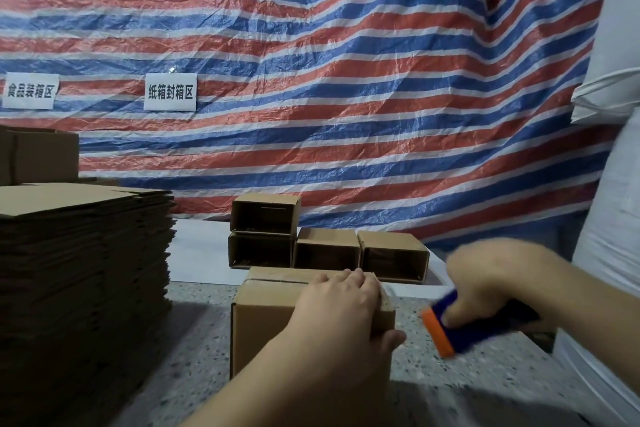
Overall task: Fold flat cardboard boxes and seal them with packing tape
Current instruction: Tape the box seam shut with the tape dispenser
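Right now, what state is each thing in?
Front box: folded, upright, tape along its top.
Left hand: grips the front box's right top corner.
Right hand: holds the tape dispenser, blurred, clear of the box.
Four back boxes: folded, open toward the camera.
Flat cardboard stack: unfolded.

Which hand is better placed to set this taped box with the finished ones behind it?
Probably left: the left hand already grips the box, while the right hand holds the tape dispenser.
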A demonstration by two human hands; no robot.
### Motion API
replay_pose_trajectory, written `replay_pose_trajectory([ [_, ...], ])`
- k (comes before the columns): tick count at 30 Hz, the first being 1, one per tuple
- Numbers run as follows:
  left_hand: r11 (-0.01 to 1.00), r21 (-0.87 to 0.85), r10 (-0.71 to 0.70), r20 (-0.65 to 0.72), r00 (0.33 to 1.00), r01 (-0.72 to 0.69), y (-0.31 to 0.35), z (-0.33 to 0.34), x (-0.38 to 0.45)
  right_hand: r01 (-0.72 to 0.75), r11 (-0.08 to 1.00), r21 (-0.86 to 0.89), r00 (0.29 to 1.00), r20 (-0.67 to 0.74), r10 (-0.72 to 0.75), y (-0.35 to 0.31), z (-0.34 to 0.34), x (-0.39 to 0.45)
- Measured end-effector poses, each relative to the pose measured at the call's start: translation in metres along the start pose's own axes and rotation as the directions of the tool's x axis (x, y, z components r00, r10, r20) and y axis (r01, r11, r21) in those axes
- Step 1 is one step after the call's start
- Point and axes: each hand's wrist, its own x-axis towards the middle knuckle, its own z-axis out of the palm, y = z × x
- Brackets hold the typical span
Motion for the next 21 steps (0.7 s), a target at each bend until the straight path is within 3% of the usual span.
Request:
replay_pose_trajectory([
  [3,1.000,0.009,-0.003,-0.002,1.000,0.003,0.001,0.000,0.000,-0.013,0.998,0.061,1.000,-0.019,0.015,-0.005,0.042,-0.007],
  [7,1.000,0.004,-0.009,0.005,1.000,0.009,0.002,0.000,0.001,-0.005,0.955,0.298,0.958,-0.272,0.089,-0.020,0.102,-0.010],
  [11,1.000,-0.009,0.001,-0.019,1.000,-0.002,0.001,0.000,-0.001,-0.037,0.862,0.505,0.937,-0.281,0.205,-0.039,0.146,-0.013],
  [14,1.000,-0.008,0.002,-0.027,1.000,-0.002,0.001,0.001,-0.001,-0.142,0.846,0.513,0.928,-0.229,0.295,-0.046,0.155,-0.012],
  [17,1.000,-0.009,0.002,-0.028,1.000,-0.002,0.001,0.002,0.000,-0.175,0.862,0.476,0.889,-0.300,0.346,-0.041,0.134,-0.015],
  [19,1.000,-0.010,-0.001,-0.024,1.000,0.001,0.002,0.002,0.001,-0.009,0.725,0.689,0.865,-0.357,0.351,-0.035,0.109,-0.015],
  [21,1.000,-0.003,0.001,-0.023,1.000,-0.001,0.002,0.002,0.001,0.161,0.289,0.944,0.901,-0.260,0.347,-0.034,0.081,-0.016],
])
